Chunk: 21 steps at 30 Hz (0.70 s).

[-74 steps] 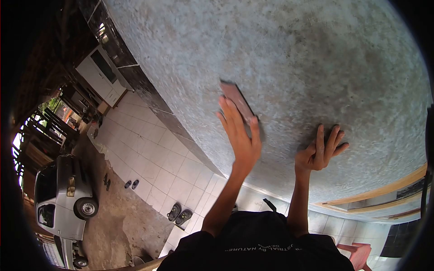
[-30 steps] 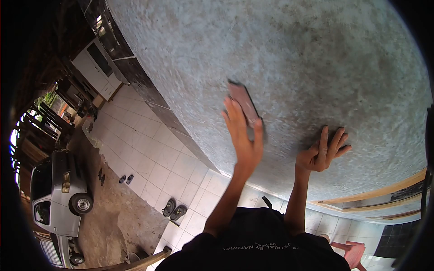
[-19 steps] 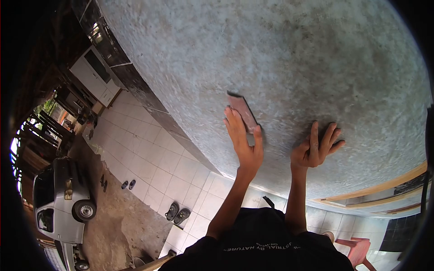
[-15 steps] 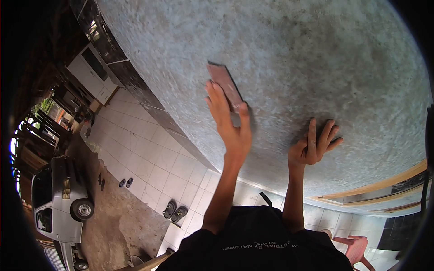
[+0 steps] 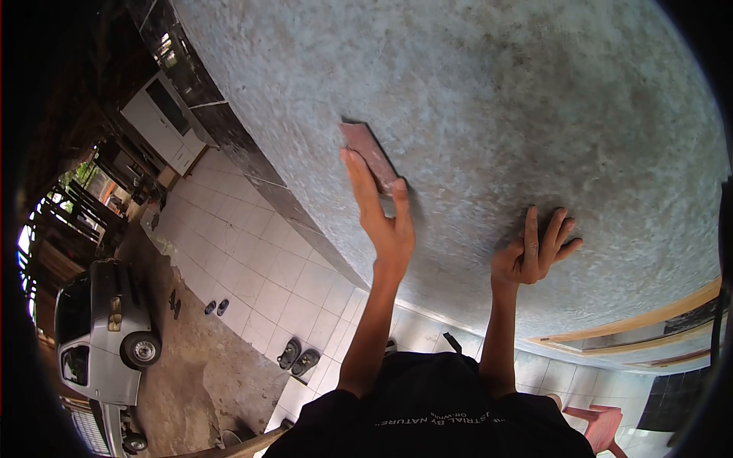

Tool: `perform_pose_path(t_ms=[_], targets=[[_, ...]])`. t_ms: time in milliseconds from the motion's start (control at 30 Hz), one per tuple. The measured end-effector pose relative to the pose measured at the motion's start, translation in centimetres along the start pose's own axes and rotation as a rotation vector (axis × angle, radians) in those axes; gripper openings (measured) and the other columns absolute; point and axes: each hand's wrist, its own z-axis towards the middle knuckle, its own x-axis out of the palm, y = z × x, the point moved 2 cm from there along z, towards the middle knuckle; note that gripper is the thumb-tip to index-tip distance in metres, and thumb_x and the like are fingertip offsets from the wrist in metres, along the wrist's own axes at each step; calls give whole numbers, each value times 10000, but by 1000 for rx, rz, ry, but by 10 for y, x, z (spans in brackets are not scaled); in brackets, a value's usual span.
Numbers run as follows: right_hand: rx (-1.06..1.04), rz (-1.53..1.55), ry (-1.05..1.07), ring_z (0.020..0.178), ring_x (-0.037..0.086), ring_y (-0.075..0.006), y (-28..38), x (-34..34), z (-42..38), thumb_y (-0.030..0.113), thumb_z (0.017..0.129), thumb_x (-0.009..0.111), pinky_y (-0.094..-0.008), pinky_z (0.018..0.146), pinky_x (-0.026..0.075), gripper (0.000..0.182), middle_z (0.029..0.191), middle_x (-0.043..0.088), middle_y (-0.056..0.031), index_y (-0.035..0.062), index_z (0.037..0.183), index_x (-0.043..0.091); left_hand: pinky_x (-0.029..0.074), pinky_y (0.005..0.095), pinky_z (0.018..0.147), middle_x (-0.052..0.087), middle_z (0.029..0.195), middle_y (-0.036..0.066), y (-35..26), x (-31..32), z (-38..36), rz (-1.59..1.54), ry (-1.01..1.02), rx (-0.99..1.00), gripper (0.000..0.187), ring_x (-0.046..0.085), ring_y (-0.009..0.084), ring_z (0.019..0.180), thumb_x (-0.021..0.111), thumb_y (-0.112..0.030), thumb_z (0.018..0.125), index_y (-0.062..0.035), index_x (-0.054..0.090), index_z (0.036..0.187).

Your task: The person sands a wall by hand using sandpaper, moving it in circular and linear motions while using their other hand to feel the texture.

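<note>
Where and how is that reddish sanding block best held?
Probably grip the sanding block across its long edges near the lower end, coming from below in the picture, as the left hand does: it is narrow, and its back faces the wall.

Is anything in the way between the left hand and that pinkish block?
Nothing visible is in the way: the left hand grips the pinkish block directly. The right hand is at the wall, apart from the block.

Over there, a flat, dull-pink oblong pad (image 5: 369, 151) is resting slantwise against the mottled grey-blue wall (image 5: 489, 107), its upper end pointing leftward and a dark line edging its right side; the left hand (image 5: 389, 227) is gripping its lower part.
</note>
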Motion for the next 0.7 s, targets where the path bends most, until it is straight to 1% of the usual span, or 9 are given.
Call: perform_pose_path(t_ms=[33, 167, 233, 367, 467, 533, 633, 667, 700], targets=[[0, 4, -1, 1411, 297, -268, 0, 0, -1, 23, 764, 402, -538, 1165, 6, 483, 1389, 501, -140, 146, 1126, 698, 156, 382, 1146, 162, 1550, 219, -3, 2, -4, 9, 15, -6, 673, 182, 326, 1432, 541, -164, 959, 55, 166, 1473], [-14, -4, -2, 1409, 301, -274, -1, -1, 0, 37, 781, 393, -545, 1163, 15, 469, 1386, 504, -140, 141, 1119, 701, 158, 394, 1147, 159, 1550, 219, 15, 15, -54, 23, 81, 28, 663, 178, 334, 1433, 539, -154, 960, 48, 173, 1474], [-17, -7, 12, 1408, 303, -276, -1, -2, -1, 40, 786, 390, -548, 1162, 17, 467, 1385, 505, -140, 138, 1119, 701, 128, 516, 1138, 188, 1521, 278, 15, 14, -56, 31, 69, 34, 617, 182, 413, 1419, 538, -137, 950, 52, 241, 1457], [-5, 2, 9, 1404, 310, -281, 0, -2, 0, 48, 807, 370, -554, 1159, 20, 465, 1384, 504, -145, 129, 1127, 697, 141, 515, 1136, 200, 1513, 290, 4, 6, -12, 21, 17, 66, 611, 199, 421, 1412, 534, -128, 947, 67, 245, 1450], [-3, 0, 1, 1404, 308, -286, 0, 0, 0, 57, 819, 365, -557, 1157, 20, 460, 1389, 498, -149, 121, 1132, 695, 145, 519, 1134, 205, 1512, 289, 2, 6, -6, -13, -9, 52, 610, 203, 420, 1412, 534, -132, 948, 68, 249, 1448], [-10, -7, -1, 1405, 305, -288, 0, -1, 0, 61, 823, 364, -559, 1156, 20, 456, 1394, 493, -151, 116, 1133, 694, 166, 420, 1146, 166, 1533, 263, 11, 8, -31, 60, 76, 71, 651, 177, 372, 1427, 534, -188, 965, 62, 199, 1463], [12, -10, 9, 1413, 288, -288, 4, 2, -3, 94, 828, 387, -556, 1156, 5, 441, 1412, 475, -142, 143, 1139, 695, 164, 414, 1146, 167, 1534, 261, 16, 9, -45, 78, 77, 39, 655, 174, 364, 1430, 538, -192, 964, 64, 198, 1462], [-12, -48, 37, 1418, 276, -285, 8, 5, -3, 117, 831, 401, -551, 1156, -5, 432, 1419, 469, -135, 168, 1145, 694, 164, 414, 1146, 167, 1534, 261, 19, 10, -45, 76, 82, 34, 655, 174, 364, 1430, 538, -192, 964, 64, 198, 1462], [-39, -84, 70, 1423, 264, -283, 12, 8, -4, 139, 835, 415, -545, 1157, -15, 424, 1426, 462, -128, 194, 1151, 692, 155, 462, 1142, 198, 1521, 269, 15, 9, -32, 52, 45, 40, 628, 192, 395, 1419, 538, -164, 954, 68, 233, 1451]])
